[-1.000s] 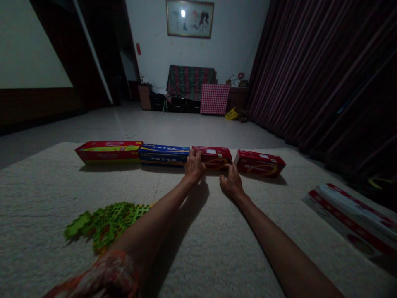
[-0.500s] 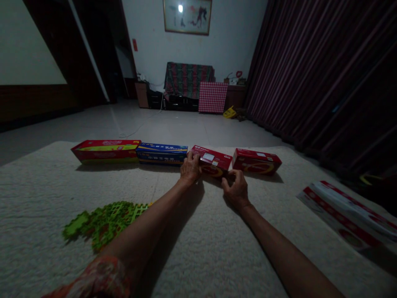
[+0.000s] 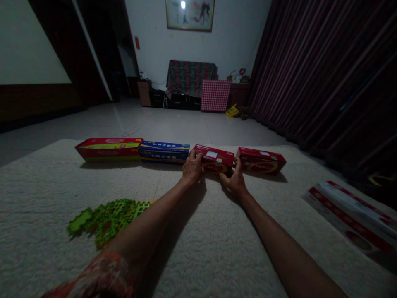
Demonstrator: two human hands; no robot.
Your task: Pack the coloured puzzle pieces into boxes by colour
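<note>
Four long boxes form a row across the far part of the pale blanket (image 3: 173, 265). From the left come a red and green box (image 3: 111, 150), a blue box (image 3: 164, 153), a red box (image 3: 217, 156) and another red box (image 3: 262, 160). My left hand (image 3: 192, 166) grips the left end of the third box, near the blue one. At that box's right end, my right hand (image 3: 235, 179) has its thumb in front and fingers up in the narrow gap beside the fourth box.
Green lattice plastic pieces (image 3: 114, 219) lie by my left forearm. A red and white package (image 3: 350, 217) rests on the blanket at the right. Tiled floor (image 3: 186, 126) stretches behind the row toward a cloth-covered cabinet (image 3: 190, 78) and dark curtains (image 3: 297, 78).
The third box has turned a little, its right end swinging back into line with the row. My right hand's fingers have risen and straightened at that end. The view has shifted slightly.
</note>
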